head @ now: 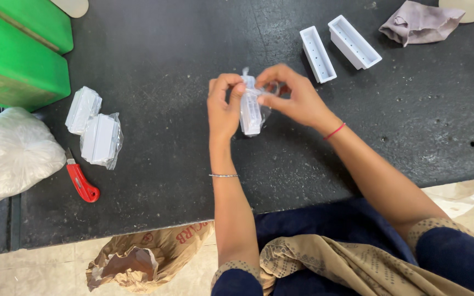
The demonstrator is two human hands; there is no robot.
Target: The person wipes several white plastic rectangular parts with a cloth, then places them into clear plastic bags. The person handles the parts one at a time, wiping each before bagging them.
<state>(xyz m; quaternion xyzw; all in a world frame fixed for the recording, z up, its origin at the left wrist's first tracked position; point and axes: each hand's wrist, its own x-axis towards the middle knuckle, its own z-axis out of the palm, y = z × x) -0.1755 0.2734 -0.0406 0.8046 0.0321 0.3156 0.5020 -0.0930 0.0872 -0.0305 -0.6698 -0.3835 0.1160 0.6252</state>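
Note:
Both hands meet over the middle of the black table (160,49). Between them stands a small white plastic part in a clear plastic bag (250,112), upright, its lower end near the table. My left hand (223,107) pinches the bag's top left edge. My right hand (292,96) grips the top of the bag from the right, fingers curled over it. Two unwrapped white oblong plastic trays (317,53) (354,41) lie side by side beyond my right hand.
Two more bagged white parts (83,109) (101,140) lie at left, beside a red utility knife (82,183). Green crates (17,60) and a full white plastic sack (12,153) fill the far left. A grey cloth (418,22) lies top right. A brown paper bag (144,260) sits on the floor.

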